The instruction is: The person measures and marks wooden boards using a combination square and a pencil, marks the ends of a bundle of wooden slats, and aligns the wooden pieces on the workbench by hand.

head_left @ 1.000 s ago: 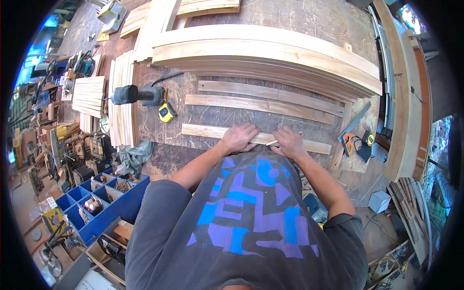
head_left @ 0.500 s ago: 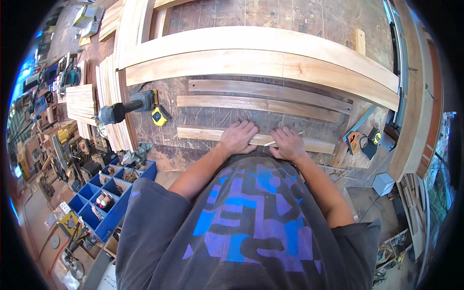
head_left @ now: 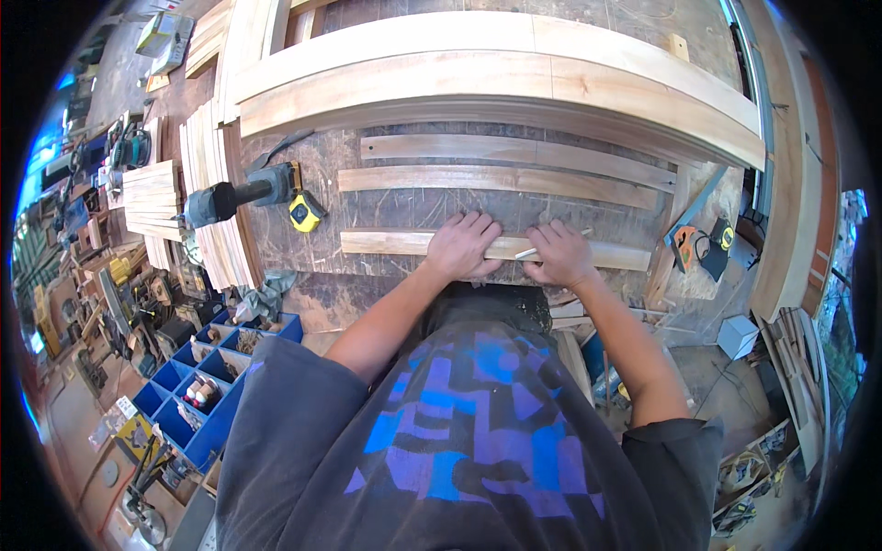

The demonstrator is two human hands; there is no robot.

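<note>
A narrow wooden strip (head_left: 386, 242) lies along the near edge of the workbench. My left hand (head_left: 464, 246) is closed over its middle, fingers on the far side and thumb on the near side. To the right of it, my right hand (head_left: 560, 255) pinches a thin pale pencil (head_left: 525, 254) and rests on the same strip. The pencil's other end sticks out past the knuckles. Beyond my hands lie two more strips, a middle one (head_left: 496, 178) and a farther one (head_left: 459, 147) with a small dark hole at its left end.
Thick pale beams (head_left: 395, 83) span the bench behind the strips. Left are a cordless drill (head_left: 241, 195), a yellow tape measure (head_left: 305, 212) and stacked slats (head_left: 216, 202). An orange-and-black tool (head_left: 684, 248) lies right. A blue divided box (head_left: 216, 432) stands below left.
The view has shifted, and my body stands a little farther back from the bench edge. Both hands stay on the near strip, the pencil still in the right.
</note>
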